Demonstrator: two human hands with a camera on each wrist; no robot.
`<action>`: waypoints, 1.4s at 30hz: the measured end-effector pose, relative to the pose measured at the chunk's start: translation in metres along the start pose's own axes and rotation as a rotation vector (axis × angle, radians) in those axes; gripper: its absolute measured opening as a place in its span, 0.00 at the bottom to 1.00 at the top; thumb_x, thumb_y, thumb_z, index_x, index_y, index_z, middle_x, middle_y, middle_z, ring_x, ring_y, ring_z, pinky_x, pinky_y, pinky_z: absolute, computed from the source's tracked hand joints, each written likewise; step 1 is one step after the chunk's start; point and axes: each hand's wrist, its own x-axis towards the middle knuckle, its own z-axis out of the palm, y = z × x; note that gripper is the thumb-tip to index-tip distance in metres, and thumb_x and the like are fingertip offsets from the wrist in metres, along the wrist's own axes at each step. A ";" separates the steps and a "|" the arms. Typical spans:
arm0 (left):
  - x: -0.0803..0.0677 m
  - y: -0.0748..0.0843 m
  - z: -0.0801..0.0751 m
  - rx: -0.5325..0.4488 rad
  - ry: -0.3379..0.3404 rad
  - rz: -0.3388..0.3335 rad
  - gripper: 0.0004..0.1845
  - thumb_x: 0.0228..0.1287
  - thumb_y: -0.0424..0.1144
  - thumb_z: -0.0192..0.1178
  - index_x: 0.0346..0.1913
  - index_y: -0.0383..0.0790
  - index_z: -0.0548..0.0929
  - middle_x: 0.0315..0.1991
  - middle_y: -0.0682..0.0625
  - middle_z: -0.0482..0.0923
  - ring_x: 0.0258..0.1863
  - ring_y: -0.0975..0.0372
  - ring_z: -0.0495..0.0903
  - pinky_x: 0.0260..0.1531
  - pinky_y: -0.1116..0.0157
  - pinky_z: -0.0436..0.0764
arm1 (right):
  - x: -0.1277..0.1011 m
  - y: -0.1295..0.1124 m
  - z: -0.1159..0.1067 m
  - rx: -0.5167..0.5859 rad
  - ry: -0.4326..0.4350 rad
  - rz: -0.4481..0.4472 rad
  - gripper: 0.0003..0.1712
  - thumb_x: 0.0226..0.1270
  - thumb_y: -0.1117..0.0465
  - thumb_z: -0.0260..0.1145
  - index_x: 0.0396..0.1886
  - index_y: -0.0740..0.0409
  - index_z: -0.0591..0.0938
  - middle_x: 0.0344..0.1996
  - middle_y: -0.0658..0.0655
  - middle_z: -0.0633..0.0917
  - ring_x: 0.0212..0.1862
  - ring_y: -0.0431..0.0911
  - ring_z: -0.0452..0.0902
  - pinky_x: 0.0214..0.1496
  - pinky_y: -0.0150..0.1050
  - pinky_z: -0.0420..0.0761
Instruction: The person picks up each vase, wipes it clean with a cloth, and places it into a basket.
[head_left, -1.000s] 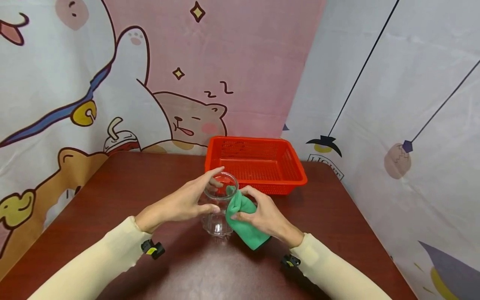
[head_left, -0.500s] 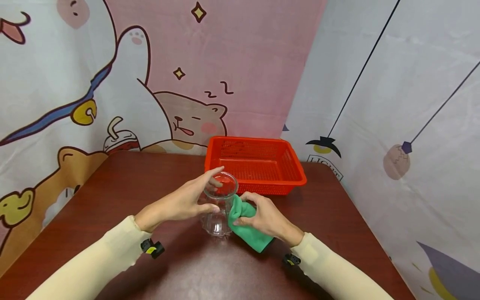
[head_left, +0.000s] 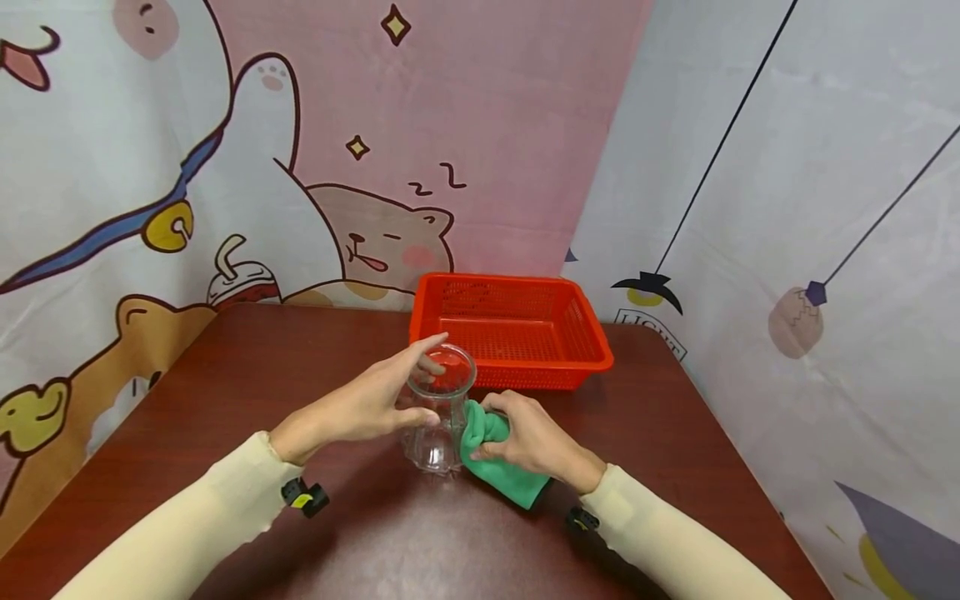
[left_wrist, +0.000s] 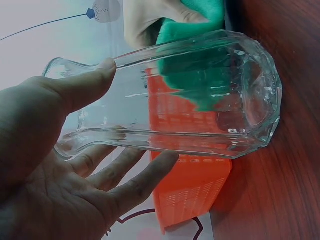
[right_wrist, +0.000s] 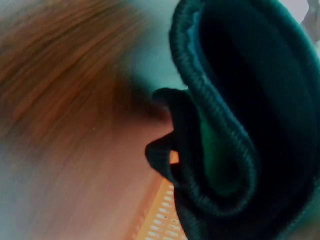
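A clear glass vase with a flared rim stands upright on the table. My left hand holds its upper part from the left. In the left wrist view, the thumb lies along one side of the vase and the fingers along the other. Bunched in my right hand is a green cloth, pinched between thumb and fingers at the vase's right side. Its lower end hangs down and shows a dark edge. Folded layers of the cloth with a stitched hem fill much of the right wrist view and hide the fingers.
An orange-red plastic basket with perforated walls sits behind the vase, near the table's back edge. The dark red-brown table meets cartoon-printed cloth walls at the back and sides.
My right hand has slid the green cloth down the vase's right side, from just below the rim toward the lower body, and slightly right. The left hand and vase have stayed put.
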 end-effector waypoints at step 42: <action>0.000 -0.001 0.000 0.007 -0.002 -0.005 0.60 0.73 0.38 0.83 0.96 0.43 0.53 0.72 0.39 0.86 0.67 0.45 0.90 0.61 0.49 0.95 | 0.003 -0.003 0.008 -0.100 -0.025 0.037 0.28 0.55 0.57 0.97 0.51 0.52 0.89 0.43 0.50 0.86 0.42 0.43 0.78 0.45 0.38 0.85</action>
